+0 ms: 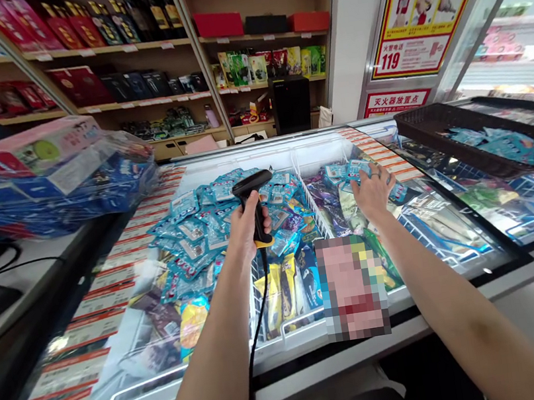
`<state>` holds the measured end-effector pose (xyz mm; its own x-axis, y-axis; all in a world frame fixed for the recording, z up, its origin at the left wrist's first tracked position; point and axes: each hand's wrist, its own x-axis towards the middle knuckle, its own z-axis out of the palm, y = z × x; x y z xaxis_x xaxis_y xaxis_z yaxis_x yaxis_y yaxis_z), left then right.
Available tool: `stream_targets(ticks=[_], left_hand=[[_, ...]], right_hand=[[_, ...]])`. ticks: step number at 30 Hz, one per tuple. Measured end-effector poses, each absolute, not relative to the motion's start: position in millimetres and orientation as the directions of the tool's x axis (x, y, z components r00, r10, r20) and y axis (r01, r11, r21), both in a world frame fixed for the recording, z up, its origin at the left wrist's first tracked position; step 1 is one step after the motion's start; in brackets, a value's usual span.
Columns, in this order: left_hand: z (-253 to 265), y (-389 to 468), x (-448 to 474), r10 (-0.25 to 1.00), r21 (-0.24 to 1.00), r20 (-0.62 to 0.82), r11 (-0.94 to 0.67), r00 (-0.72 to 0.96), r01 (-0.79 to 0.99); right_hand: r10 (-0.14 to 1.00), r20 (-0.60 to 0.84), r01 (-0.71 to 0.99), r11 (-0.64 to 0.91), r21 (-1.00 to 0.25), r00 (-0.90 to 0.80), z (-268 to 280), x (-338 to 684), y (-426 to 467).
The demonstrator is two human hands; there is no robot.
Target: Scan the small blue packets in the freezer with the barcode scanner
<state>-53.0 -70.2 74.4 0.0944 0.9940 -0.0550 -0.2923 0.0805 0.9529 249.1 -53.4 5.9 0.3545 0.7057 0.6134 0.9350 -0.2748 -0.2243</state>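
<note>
My left hand (251,226) is wrapped round the handle of a black and yellow barcode scanner (253,181), with its cable hanging down toward me. Beneath and left of it, a large heap of blue snack packets (196,230) is spread over the glass top of a chest freezer (137,373). Further right, my right hand (374,189) rests with fingers spread on a smaller group of blue packets (338,171). Whether its fingertips grip one is hidden. Under the glass, ice creams (281,291) lie in white wire baskets.
A brown basket (492,133) with several blue packets stands on the right side of the freezer. At the left are plastic-wrapped boxes (57,171). Price labels (122,275) run along the glass. Shelves (132,103) of goods stand behind. A blurred patch covers something near the front edge.
</note>
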Motion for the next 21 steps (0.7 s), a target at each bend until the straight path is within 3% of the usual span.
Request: stream_targets(ticks=[5, 10, 21], left_hand=[[72, -67, -57, 0.994, 0.942, -0.043, 0.074, 0.102, -0.327], [71, -66, -60, 0.995, 0.937, -0.054, 0.078, 0.081, -0.341], [73, -63, -71, 0.997, 0.907, -0.066, 0.073, 0.03, -0.415]], right_hand=[[0.766, 0.61, 0.97, -0.072, -0.232, 0.203, 10, 233, -48], [0.886, 0.462, 0.955, 0.152, -0.254, -0.018, 5, 208, -33], [0.915, 0.312, 0.931, 0.32, -0.178, -0.256, 18, 154, -1]])
